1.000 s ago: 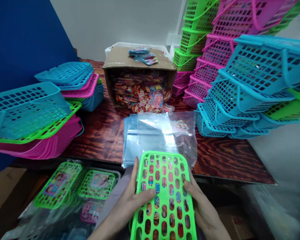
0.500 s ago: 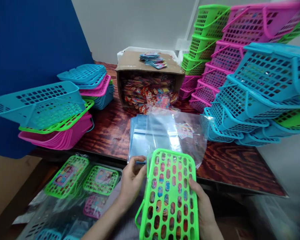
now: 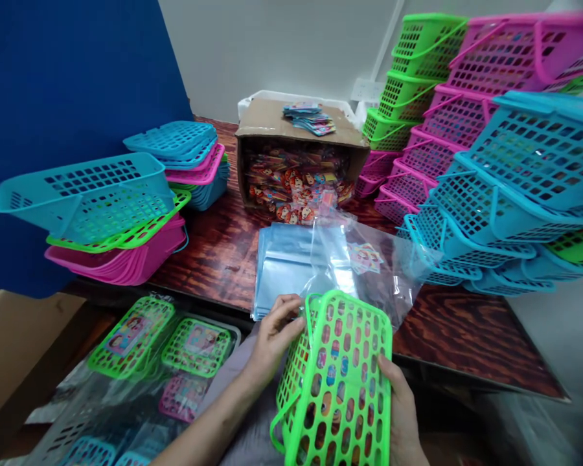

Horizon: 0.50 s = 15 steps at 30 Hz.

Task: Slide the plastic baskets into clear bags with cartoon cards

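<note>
The green basket (image 3: 337, 382) sits low in the head view, bottom face toward the camera and tilted, just in front of the near table edge. Printed items show through its holes. The right hand (image 3: 402, 414) grips the basket's right side, fingers curled onto the perforated bottom. The left hand (image 3: 274, 333) is at the basket's upper left corner, fingers pinched on the edge of a clear plastic bag (image 3: 364, 272) (the bag's mouth is lifted and its body billows up and away toward the right). The bag touches the basket's top rim.

Beneath the bag lies a flat stack of bags (image 3: 284, 268) on the wooden table (image 3: 466, 330). Behind it stands an open cardboard box (image 3: 291, 162) on its side, filled with printed packets; a small pile of cards (image 3: 311, 120) rests on top. Nested baskets in blue, pink and green are stacked at right (image 3: 505, 162) and at left (image 3: 107, 220). Below the table edge at left, bagged baskets (image 3: 165, 349) lie in a heap.
</note>
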Available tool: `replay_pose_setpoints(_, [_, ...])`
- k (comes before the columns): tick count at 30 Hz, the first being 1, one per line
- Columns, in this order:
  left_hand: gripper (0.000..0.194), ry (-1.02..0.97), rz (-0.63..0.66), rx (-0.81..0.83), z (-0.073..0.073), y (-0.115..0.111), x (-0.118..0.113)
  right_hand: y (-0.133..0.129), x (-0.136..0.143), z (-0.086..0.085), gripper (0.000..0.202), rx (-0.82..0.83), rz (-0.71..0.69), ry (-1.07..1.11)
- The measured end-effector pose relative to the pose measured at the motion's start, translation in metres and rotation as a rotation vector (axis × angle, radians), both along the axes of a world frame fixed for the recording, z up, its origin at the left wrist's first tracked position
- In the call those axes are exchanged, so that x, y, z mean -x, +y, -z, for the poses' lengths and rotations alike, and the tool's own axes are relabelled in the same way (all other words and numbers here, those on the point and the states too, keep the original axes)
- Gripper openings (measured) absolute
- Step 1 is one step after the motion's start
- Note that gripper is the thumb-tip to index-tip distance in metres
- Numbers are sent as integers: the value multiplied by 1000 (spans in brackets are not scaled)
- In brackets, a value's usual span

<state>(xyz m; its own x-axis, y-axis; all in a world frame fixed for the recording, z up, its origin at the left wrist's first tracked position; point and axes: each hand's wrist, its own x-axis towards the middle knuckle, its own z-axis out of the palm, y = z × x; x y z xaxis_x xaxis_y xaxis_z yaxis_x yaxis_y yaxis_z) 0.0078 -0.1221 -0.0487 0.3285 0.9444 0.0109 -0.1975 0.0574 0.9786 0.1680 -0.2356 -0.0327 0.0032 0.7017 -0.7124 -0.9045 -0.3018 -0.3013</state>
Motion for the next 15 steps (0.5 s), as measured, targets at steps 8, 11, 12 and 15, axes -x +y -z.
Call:
replay_pose_setpoints(8, [14, 139, -149, -41, 5, -8, 0, 0, 0, 0, 45, 28, 41, -69])
replay_pose_setpoints(11, [16, 210, -138, -96, 3, -6, -2, -1, -1, -2, 40, 42, 42, -123])
replay_pose_setpoints(12, [16, 233, -133, -117, 3, -5, -3, -2, -2, -2, 40, 48, 36, -132])
replay_pose_setpoints(15, [18, 326, -117, -217, 5, -2, -1, -3, -1, -5, 46, 61, 7, -145])
